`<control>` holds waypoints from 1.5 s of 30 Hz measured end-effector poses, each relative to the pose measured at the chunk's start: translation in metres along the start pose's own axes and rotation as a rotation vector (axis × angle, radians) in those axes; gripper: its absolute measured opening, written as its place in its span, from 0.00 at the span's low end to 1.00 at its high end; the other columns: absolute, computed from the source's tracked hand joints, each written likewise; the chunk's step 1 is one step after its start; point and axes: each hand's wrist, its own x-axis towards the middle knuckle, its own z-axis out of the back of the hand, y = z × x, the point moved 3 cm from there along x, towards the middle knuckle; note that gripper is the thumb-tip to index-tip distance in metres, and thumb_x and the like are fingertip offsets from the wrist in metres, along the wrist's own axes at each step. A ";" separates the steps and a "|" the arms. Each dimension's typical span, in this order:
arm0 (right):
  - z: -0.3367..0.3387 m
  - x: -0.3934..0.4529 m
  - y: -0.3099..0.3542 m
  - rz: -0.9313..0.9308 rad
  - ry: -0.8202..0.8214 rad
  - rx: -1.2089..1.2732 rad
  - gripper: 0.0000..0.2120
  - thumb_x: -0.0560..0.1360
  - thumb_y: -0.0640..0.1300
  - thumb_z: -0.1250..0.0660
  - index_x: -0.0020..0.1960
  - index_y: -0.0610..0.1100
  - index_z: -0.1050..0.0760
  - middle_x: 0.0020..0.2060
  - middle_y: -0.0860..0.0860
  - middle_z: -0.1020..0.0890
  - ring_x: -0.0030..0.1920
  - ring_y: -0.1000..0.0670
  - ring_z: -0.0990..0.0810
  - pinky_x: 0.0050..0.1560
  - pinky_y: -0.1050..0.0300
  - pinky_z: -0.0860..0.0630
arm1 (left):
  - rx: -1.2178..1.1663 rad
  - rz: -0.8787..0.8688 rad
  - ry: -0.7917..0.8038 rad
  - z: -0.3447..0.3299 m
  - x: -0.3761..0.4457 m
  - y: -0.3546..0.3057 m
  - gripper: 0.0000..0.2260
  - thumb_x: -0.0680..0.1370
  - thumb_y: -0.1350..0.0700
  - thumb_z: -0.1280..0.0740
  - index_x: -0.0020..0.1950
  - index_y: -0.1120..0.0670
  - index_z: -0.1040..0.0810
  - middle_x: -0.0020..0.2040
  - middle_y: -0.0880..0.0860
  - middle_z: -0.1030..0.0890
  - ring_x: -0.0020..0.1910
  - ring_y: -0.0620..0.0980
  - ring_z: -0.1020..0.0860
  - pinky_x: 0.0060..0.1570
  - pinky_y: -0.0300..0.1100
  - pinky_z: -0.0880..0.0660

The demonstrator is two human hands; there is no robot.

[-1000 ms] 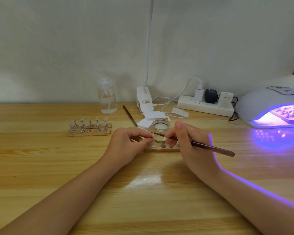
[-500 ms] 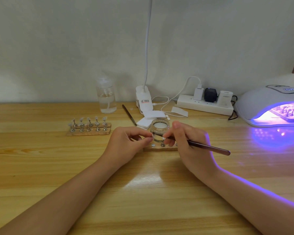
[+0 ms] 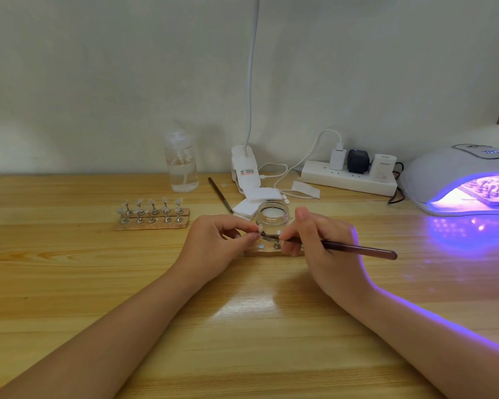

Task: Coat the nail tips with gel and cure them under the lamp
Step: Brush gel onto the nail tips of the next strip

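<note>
Nail tip (image 3: pixel 259 229) pinched in left hand (image 3: pixel 213 243) fingers; right hand (image 3: pixel 326 249) fingers grip brush (image 3: pixel 357 249) touching it.

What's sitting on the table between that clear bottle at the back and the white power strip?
In the head view, between the bottle and the power strip stands the white clip base of a desk lamp, with a thin white cable looping beside it.

Both bare forearms come up from the bottom corners and meet around the middle of the frame. Left hand (image 3: pixel 213 243) has its fingers curled in, thumb and fingertips pinching something tiny. Right hand (image 3: pixel 326 249) is curled in a pen-style grip on a thin brush (image 3: pixel 357 249), index finger sticking up.
</note>
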 end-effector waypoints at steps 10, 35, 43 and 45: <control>-0.001 0.003 0.001 0.032 -0.024 -0.046 0.15 0.76 0.52 0.45 0.35 0.53 0.24 0.28 0.52 0.20 0.31 0.58 0.21 0.33 0.60 0.24 | 0.000 -0.015 0.005 -0.001 0.000 0.001 0.10 0.68 0.63 0.27 0.37 0.47 0.18 0.32 0.44 0.18 0.29 0.37 0.26 0.30 0.26 0.31; -0.001 0.001 -0.001 -0.019 -0.038 -0.030 0.17 0.76 0.52 0.42 0.33 0.48 0.22 0.26 0.51 0.21 0.29 0.59 0.23 0.32 0.69 0.28 | 0.027 -0.020 0.000 0.000 0.000 -0.003 0.12 0.68 0.65 0.27 0.36 0.47 0.19 0.36 0.49 0.18 0.31 0.42 0.27 0.31 0.27 0.32; 0.000 0.000 -0.003 -0.107 -0.064 0.095 0.22 0.74 0.54 0.42 0.27 0.45 0.24 0.23 0.48 0.22 0.25 0.57 0.24 0.30 0.68 0.30 | 0.017 -0.008 0.014 0.000 -0.001 -0.003 0.09 0.69 0.65 0.28 0.39 0.51 0.17 0.38 0.53 0.17 0.31 0.42 0.27 0.31 0.26 0.32; 0.001 0.000 -0.002 -0.082 -0.077 0.077 0.20 0.75 0.49 0.42 0.29 0.45 0.24 0.23 0.48 0.23 0.26 0.58 0.24 0.30 0.70 0.31 | 0.006 -0.008 0.014 0.000 -0.001 -0.003 0.10 0.68 0.65 0.28 0.37 0.49 0.18 0.37 0.52 0.18 0.31 0.41 0.27 0.31 0.26 0.32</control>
